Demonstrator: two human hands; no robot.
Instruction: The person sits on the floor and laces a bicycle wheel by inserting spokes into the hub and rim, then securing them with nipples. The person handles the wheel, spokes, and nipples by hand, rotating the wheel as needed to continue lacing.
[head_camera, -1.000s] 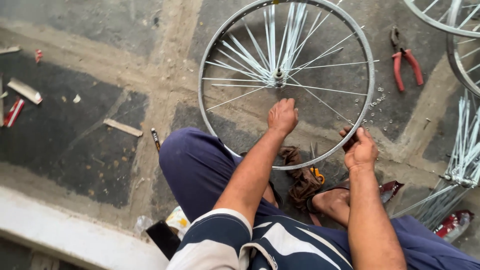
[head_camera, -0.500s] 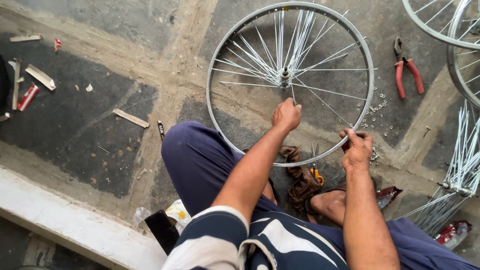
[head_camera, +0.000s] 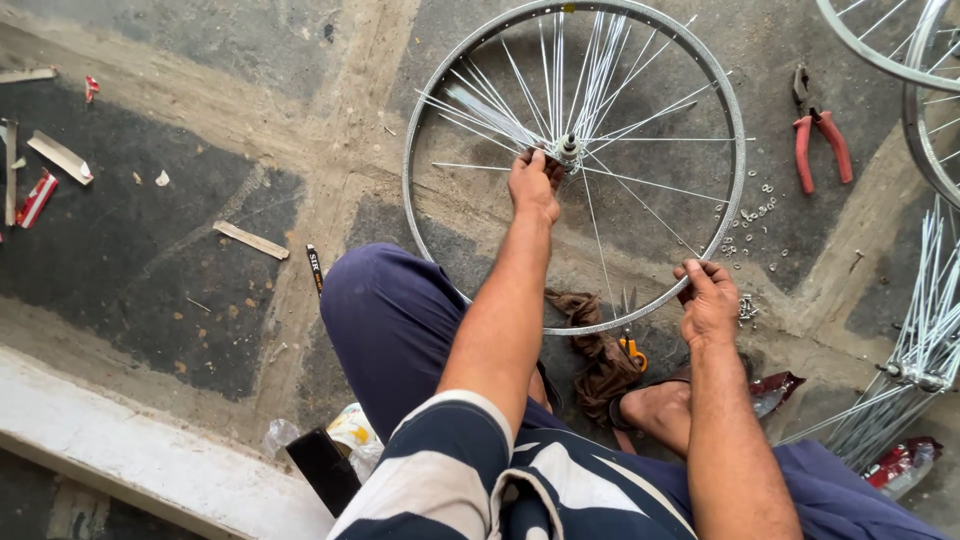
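A bicycle wheel rim (head_camera: 424, 110) with loose silver spokes lies flat on the stone floor in front of me. My left hand (head_camera: 533, 184) reaches to the hub (head_camera: 569, 148) at the wheel's centre, fingers pinched on spokes there. My right hand (head_camera: 708, 300) grips the near right edge of the rim. I sit with my legs in dark blue trousers (head_camera: 390, 320) under the wheel.
Red-handled pliers (head_camera: 820, 135) lie right of the wheel, with small nipples (head_camera: 752, 215) scattered beside the rim. A brown rag (head_camera: 598, 355) and orange-handled tool (head_camera: 631, 350) lie near my foot. More rims (head_camera: 900, 70) and a spoke bundle (head_camera: 925, 350) stand right. Scraps litter the left floor.
My left hand has moved from the near rim inward to the hub. The right hand has stayed on the rim while the view shifted closer.
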